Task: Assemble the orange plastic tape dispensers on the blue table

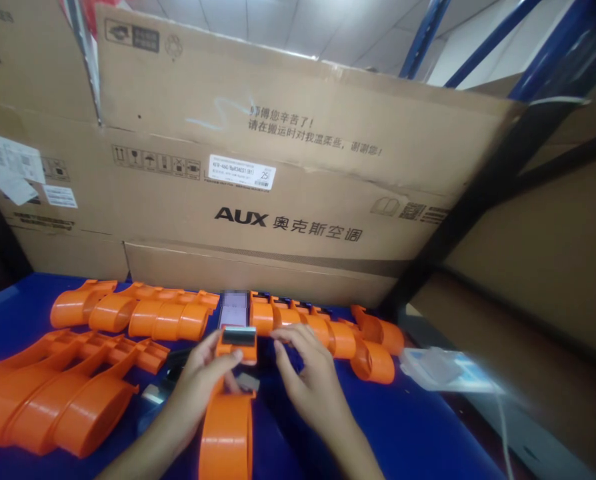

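Note:
My left hand [205, 367] grips an orange plastic part that looks like a tape dispenser [228, 433], with a wide ring at its lower end and a head holding a dark, shiny strip [239, 335]. The thumb presses on the head's front face. To its right, my right hand [305, 363] is raised with fingers apart and curved, and nothing shows in it. Under the left wrist lie a dark object and a small greyish piece [153, 395], partly hidden by the arm.
Similar orange dispensers stand in rows at left [73, 400], back left [168, 320] and back right [341, 339] on the blue tabletop [408, 433]. A phone-like device [235, 310] stands at the back. Cardboard [278, 180] walls the rear; a clear plastic box [443, 369] is at right.

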